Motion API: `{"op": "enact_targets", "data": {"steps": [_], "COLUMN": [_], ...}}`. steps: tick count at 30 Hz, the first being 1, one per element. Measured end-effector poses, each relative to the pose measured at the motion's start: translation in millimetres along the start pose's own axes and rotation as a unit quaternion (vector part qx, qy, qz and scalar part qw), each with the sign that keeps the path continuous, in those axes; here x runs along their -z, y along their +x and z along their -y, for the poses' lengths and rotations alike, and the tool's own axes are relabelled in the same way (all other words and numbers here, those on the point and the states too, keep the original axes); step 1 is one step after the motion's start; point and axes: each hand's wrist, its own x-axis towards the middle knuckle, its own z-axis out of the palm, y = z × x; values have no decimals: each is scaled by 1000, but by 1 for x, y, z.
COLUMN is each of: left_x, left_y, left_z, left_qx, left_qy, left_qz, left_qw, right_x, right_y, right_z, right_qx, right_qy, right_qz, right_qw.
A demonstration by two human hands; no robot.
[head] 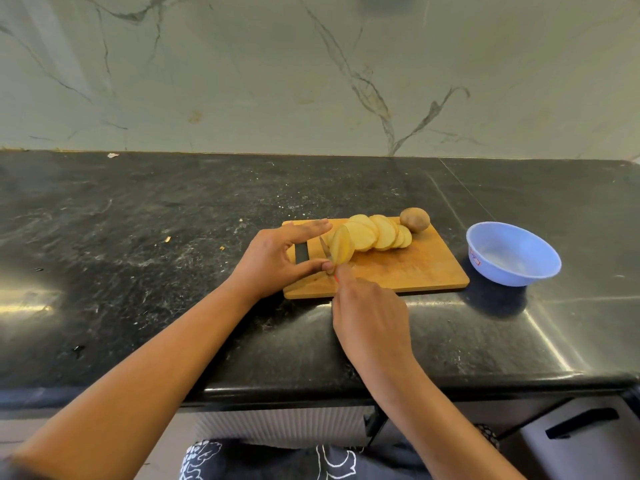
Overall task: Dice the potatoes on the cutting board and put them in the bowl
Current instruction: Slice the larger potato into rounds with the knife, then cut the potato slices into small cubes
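On the wooden cutting board (415,271), a row of fanned potato slices (381,233) lies along the far edge; a whole potato (415,220) sits at its far right corner; the empty blue plastic bowl (540,271) stands just right of the board on the black countertop (138,237). Over the board's left part, the left hand (273,261) pinches an upright potato slice (342,249) between thumb and outstretched forefinger; the right hand (370,313), at the near edge, has its fingers curled round a red-handled knife (324,247), whose blade is beside that slice.
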Motion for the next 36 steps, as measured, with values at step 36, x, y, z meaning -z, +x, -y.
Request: {"op": "enact_targets", "data": {"steps": [36], "left_x": [8], "left_y": [6], "left_z": [8], "left_qx": [304], "left_qy": [-53], "left_qz": [-69], "left_qw": [949], "right_x": [26], "right_y": [5], "right_z": [-64], "right_qx": [-10], "right_qy": [81], "right_qz": [-184], "right_qw": [980]}}
